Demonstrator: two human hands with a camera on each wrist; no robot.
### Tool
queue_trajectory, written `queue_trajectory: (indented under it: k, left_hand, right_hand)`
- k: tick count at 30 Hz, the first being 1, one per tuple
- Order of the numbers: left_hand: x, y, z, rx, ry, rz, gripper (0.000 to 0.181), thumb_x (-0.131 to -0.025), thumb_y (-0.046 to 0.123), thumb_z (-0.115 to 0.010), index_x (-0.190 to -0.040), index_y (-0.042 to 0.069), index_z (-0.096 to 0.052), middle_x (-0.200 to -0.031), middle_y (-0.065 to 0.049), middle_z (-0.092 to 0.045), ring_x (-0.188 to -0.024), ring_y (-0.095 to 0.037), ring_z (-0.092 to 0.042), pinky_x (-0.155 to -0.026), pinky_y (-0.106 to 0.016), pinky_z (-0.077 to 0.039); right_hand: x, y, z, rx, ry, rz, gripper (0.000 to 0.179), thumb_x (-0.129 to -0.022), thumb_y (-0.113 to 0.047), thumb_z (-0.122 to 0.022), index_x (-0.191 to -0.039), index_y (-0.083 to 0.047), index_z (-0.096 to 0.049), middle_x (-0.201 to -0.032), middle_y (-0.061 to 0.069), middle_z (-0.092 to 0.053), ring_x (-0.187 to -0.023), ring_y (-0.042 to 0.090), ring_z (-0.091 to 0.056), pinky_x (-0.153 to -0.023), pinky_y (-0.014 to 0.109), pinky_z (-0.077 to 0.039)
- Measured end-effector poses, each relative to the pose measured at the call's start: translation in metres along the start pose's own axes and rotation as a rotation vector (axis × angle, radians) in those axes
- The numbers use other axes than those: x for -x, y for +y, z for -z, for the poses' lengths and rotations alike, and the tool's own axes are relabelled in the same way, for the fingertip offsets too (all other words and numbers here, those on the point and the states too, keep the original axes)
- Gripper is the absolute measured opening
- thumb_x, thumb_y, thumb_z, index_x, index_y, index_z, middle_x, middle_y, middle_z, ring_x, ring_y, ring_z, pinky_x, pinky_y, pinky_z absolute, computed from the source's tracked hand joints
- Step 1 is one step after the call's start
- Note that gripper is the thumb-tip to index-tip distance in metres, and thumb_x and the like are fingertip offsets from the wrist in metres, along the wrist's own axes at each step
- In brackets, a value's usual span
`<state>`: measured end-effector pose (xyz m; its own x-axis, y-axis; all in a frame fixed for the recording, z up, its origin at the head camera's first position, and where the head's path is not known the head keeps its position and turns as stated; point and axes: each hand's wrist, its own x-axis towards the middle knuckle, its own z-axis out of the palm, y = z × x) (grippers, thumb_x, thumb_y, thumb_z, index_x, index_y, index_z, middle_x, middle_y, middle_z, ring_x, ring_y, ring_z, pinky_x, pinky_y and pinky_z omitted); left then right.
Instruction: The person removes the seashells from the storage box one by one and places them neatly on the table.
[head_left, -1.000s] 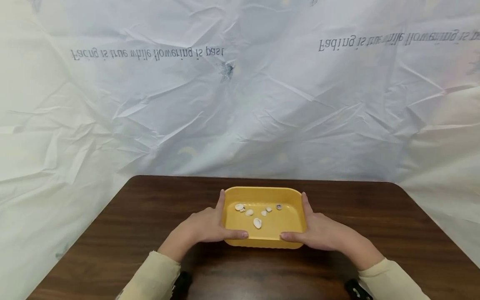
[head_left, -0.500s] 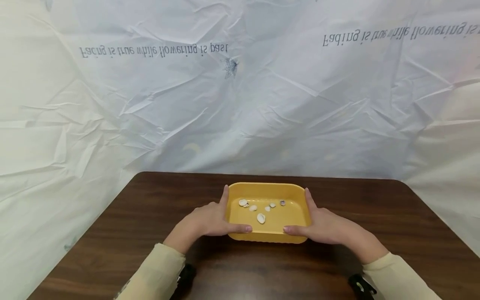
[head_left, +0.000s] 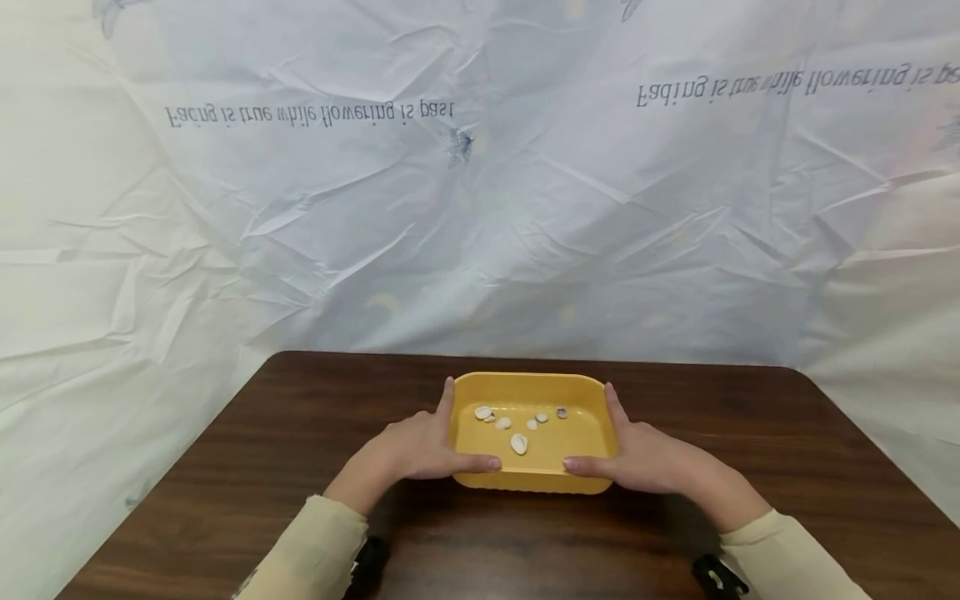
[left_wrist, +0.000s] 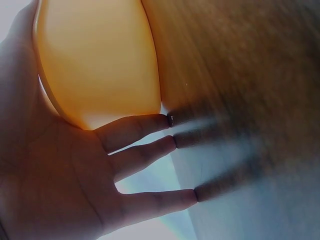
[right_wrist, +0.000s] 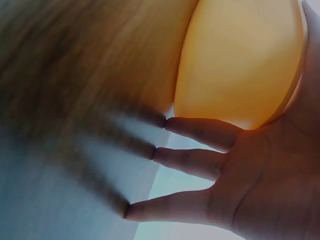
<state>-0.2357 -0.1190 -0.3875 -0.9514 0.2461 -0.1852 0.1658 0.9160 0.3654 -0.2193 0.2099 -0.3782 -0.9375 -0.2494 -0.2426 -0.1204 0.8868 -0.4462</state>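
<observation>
A yellow rectangular plastic basin [head_left: 517, 482] with rounded corners sits on the dark wooden table. Inside lie several small white seashells [head_left: 519, 444] and one purplish-grey shell [head_left: 562, 412]. My left hand [head_left: 420, 446] is set against the basin's left side, its thumb laid straight along the near rim. On the opposite side, my right hand [head_left: 641, 454] mirrors it. Both wrist views show straight, spread fingers [left_wrist: 142, 155] beside the basin's outer wall [right_wrist: 235, 65], with fingertips down at the tabletop.
The brown wood-grain table [head_left: 315, 417] has rounded far corners. Behind it hangs a wrinkled white cloth [head_left: 525, 208] printed with upside-down lettering. Dark straps [head_left: 716, 575] show at the wrists under pale sleeves [head_left: 787, 554].
The head view has shifted slightly. Both hands, the basin and the shells keep nearly the same places on the table.
</observation>
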Motion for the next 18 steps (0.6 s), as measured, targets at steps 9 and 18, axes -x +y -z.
queue_trajectory:
  k: [9, 18]
  left_hand:
    - [0.0032, -0.0001, 0.0016, 0.000, 0.002, -0.001, 0.151, -0.070, 0.095, -0.068, -0.171, 0.018, 0.013, -0.130, -0.024, -0.071, -0.096, -0.023, -0.072, -0.078, -0.041, -0.055]
    - [0.0042, 0.0011, 0.0025, 0.023, -0.016, 0.000, 0.150, -0.071, 0.094, -0.069, -0.171, 0.020, 0.015, -0.088, -0.009, -0.068, -0.074, -0.019, -0.064, -0.067, -0.036, -0.048]
  right_hand:
    - [-0.0022, -0.0004, 0.0037, -0.017, -0.068, 0.002, 0.143, -0.089, -0.077, -0.069, -0.165, 0.003, 0.023, -0.092, 0.008, -0.068, -0.091, 0.021, -0.062, -0.084, 0.041, -0.049]
    - [0.0000, -0.0015, 0.0052, -0.013, -0.073, -0.001, 0.143, -0.089, -0.078, -0.068, -0.165, 0.003, 0.023, -0.089, 0.009, -0.066, -0.089, 0.021, -0.062, -0.083, 0.041, -0.049]
